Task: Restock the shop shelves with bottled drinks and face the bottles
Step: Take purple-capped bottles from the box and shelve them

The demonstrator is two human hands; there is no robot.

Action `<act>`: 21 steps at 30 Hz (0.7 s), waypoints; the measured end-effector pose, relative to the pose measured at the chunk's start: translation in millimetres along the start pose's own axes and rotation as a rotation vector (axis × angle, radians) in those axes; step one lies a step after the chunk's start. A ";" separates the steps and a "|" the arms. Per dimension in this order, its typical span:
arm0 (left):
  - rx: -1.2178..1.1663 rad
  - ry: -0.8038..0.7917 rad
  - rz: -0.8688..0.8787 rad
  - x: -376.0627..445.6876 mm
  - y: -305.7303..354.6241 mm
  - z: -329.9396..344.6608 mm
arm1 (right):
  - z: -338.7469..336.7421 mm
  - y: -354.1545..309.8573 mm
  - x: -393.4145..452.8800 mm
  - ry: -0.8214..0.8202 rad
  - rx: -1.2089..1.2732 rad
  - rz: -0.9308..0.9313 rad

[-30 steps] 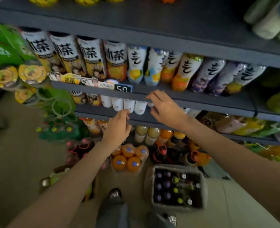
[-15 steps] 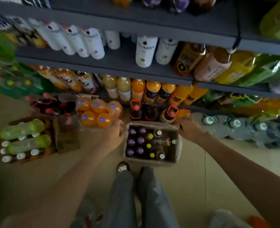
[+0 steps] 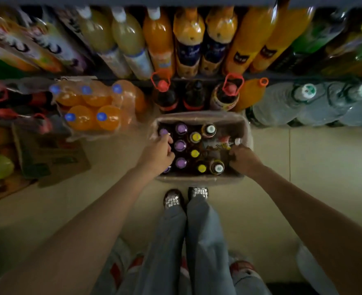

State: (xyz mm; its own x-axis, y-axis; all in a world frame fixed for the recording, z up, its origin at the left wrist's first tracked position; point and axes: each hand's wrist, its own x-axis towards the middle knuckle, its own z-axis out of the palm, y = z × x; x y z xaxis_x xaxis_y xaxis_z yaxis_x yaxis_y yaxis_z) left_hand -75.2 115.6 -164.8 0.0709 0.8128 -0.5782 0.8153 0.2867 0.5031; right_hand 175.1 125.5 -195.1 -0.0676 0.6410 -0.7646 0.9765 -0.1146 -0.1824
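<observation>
Both hands are down in the box (image 3: 201, 179) on the floor — left hand (image 3: 157, 153) curled over purple-capped bottles (image 3: 180, 145), right hand (image 3: 243, 159) curled round a lying bottle (image 3: 220, 145). Likely heavy, slick — grasp the neck. Shelves (image 3: 197, 78) beyond.

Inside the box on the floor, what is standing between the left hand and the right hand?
In the head view, upright bottles stand between the left hand and right hand: purple-capped bottles nearer the left, yellow-capped bottles in the middle, all inside the box.

Open box (image 3: 201, 179) on floor, upright purple-capped bottles (image 3: 180, 145) left, yellow-capped bottles (image 3: 195, 153) centre
</observation>
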 end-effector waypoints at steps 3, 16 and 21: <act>0.044 -0.045 -0.051 8.6 -18.9 22.8 | 27.1 3.0 23.9 -0.011 -0.025 -0.024; 0.034 -0.008 0.056 88.1 -19.8 114.8 | 58.8 60.1 144.2 0.039 -0.627 -0.005; 0.011 0.030 0.081 103.3 -21.6 130.0 | 72.4 66.9 161.0 0.060 -0.709 -0.025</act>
State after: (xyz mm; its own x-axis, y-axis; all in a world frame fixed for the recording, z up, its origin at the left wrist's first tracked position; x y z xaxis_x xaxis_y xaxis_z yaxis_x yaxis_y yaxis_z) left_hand -10.8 127.5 -318.9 0.1203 0.8478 -0.5164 0.8136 0.2140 0.5407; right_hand 214.8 166.1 -375.2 -0.0999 0.6802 -0.7262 0.8740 0.4087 0.2626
